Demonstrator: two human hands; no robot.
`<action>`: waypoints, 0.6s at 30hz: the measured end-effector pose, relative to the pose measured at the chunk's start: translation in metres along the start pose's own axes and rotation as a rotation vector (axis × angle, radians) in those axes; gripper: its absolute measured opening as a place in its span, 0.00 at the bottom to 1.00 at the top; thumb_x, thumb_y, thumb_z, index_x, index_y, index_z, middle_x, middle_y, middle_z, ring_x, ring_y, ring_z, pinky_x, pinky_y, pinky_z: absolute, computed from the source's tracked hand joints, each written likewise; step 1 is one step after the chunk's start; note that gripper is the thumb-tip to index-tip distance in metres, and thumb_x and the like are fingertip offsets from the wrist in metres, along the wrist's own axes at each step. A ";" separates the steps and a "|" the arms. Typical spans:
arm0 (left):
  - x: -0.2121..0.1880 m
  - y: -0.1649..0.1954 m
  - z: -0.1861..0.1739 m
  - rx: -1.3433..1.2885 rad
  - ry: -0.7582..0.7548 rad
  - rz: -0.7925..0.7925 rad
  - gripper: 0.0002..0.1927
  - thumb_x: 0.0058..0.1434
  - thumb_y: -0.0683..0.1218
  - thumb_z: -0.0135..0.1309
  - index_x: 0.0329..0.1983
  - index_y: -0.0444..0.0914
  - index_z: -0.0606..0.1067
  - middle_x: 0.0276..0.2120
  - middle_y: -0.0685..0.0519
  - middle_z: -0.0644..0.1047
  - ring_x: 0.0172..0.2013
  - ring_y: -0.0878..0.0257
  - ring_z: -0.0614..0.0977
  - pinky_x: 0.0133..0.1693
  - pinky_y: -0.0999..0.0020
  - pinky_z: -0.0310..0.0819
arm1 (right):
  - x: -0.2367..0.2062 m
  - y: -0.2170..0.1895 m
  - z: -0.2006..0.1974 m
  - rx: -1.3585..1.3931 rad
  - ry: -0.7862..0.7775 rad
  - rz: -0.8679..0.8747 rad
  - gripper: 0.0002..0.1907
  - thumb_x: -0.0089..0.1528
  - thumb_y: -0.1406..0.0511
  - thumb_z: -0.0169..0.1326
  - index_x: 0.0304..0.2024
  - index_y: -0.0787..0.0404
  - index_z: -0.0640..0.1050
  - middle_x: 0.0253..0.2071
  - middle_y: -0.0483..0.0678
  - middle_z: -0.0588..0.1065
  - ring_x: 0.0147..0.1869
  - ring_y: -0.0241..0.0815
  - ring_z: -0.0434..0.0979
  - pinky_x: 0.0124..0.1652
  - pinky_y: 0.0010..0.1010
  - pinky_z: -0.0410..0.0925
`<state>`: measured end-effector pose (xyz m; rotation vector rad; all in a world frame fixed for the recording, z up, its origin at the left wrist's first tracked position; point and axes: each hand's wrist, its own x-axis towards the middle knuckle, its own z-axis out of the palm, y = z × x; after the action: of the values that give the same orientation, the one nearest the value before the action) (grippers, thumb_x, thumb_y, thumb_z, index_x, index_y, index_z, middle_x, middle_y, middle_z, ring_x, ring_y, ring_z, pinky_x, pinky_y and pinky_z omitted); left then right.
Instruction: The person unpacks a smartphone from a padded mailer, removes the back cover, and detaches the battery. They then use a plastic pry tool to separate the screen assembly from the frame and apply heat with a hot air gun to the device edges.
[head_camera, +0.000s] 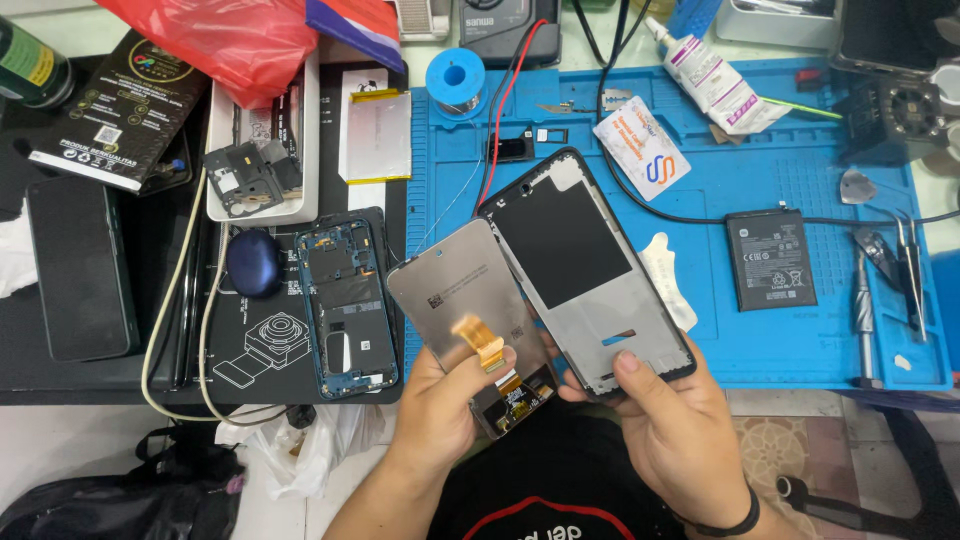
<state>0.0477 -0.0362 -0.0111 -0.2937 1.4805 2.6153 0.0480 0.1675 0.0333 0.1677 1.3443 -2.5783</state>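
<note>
bright even overhead light, soft shadows, sharp focus

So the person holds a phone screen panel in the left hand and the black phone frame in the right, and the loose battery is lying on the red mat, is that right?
Not quite: the mat is blue, not red. The head view shows the battery lying on it, right of both hands. The rest holds: the left hand holds the screen panel, and the right hand holds the black phone frame.
</note>
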 end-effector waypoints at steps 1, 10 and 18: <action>0.000 -0.002 -0.001 -0.004 -0.019 0.002 0.18 0.63 0.35 0.55 0.56 0.27 0.73 0.46 0.46 0.79 0.47 0.59 0.81 0.52 0.61 0.73 | 0.000 0.001 0.001 0.009 0.006 0.010 0.22 0.67 0.69 0.47 0.63 0.73 0.69 0.54 0.65 0.78 0.56 0.57 0.81 0.49 0.47 0.76; -0.016 0.024 0.025 -0.151 -0.234 -0.070 0.22 0.65 0.36 0.48 0.63 0.26 0.69 0.60 0.39 0.76 0.54 0.48 0.82 0.56 0.52 0.78 | 0.006 0.001 -0.012 -0.050 0.195 -0.091 0.19 0.69 0.68 0.47 0.62 0.70 0.68 0.49 0.59 0.78 0.47 0.54 0.81 0.47 0.48 0.77; -0.015 0.083 0.009 -0.171 0.089 0.049 0.22 0.61 0.36 0.51 0.60 0.26 0.67 0.48 0.34 0.78 0.44 0.48 0.84 0.45 0.50 0.80 | 0.018 0.001 -0.019 -0.296 0.184 0.170 0.23 0.63 0.68 0.50 0.61 0.67 0.72 0.49 0.54 0.79 0.45 0.46 0.80 0.43 0.41 0.72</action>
<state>0.0443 -0.0714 0.0665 -0.4006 1.3068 2.8077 0.0305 0.1793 0.0179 0.4546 1.6779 -2.2387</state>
